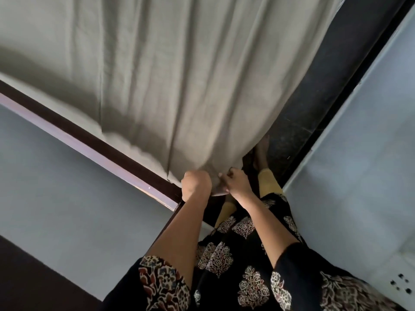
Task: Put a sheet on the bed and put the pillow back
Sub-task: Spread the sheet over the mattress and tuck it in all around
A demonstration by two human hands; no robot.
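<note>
Filling most of my view is the grey-beige sheet [157,70], cut off at the upper edge; what lies beneath it is hidden, so I cannot tell whether it rests on a mattress or hangs lifted. Its lower border is smeared with blur. Left of the sheet sits a pale bluish surface [67,176], wall or panel, I cannot say which. Right of the sheet runs a strip of dark floor [314,97]. Along the sheet's left border slants a dark rail [89,135], partly covered by the cloth. Below the sheet, a patterned dress [235,277] is cropped by the bottom of the frame. At the sheet's lowest corner both hands grip the cloth, close together. The left hand [196,185] is a closed fist on the hem, its fingers curled under and out of sight. The right hand [235,182] pinches the edge between thumb and bent fingers. Just right of that corner, a foot [261,153] shows dimly, half behind the sheet.
</note>
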